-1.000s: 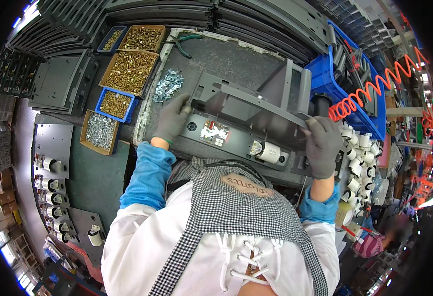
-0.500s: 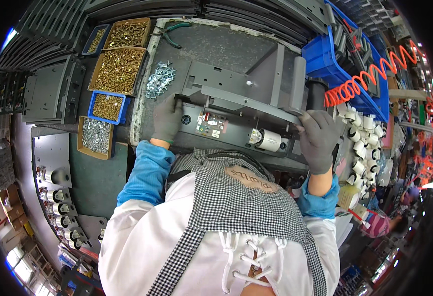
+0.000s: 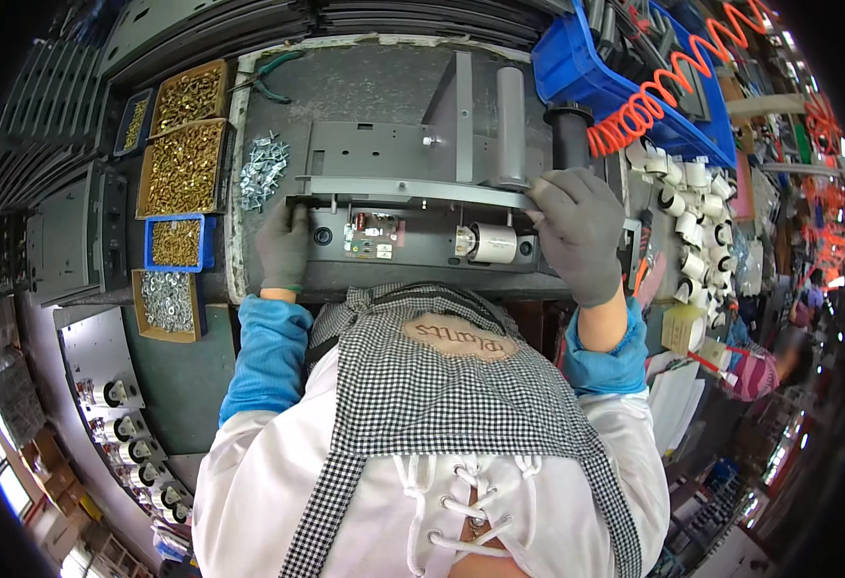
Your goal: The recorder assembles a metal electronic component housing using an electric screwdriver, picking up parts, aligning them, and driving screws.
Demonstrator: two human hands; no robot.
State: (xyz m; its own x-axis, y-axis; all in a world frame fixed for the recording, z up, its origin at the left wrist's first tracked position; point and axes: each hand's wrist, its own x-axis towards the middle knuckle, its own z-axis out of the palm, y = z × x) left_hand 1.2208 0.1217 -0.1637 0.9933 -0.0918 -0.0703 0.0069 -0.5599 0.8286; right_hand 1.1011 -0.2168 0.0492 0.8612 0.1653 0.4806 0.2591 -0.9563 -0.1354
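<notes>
A grey sheet-metal frame (image 3: 398, 186) lies across the bench, with an angled strut (image 3: 464, 116) and a grey tube-shaped bar (image 3: 510, 125) on its far side. My left hand (image 3: 283, 248), in a dark grey glove, is closed around the frame's left end. My gloved right hand (image 3: 577, 234) grips its right end, fingers curled over the edge. Just nearer to me is a grey panel (image 3: 432, 248) bearing a small circuit board (image 3: 374, 236) and a white cylindrical part (image 3: 493, 243). The frame hides where it meets the panel.
Silver rivet-like fasteners (image 3: 264, 171) lie in a pile left of the frame, near green-handled pliers (image 3: 270, 79). Boxes of brass-coloured screws (image 3: 184, 166) and a box of washers (image 3: 169, 301) line the left. Blue bins (image 3: 577, 72), a coiled orange hose (image 3: 630, 123) and white cylinders (image 3: 697, 226) are at right.
The whole view has turned and shifted, so the bench appears further left and the frame more level. Both hands still hold the frame's ends.
</notes>
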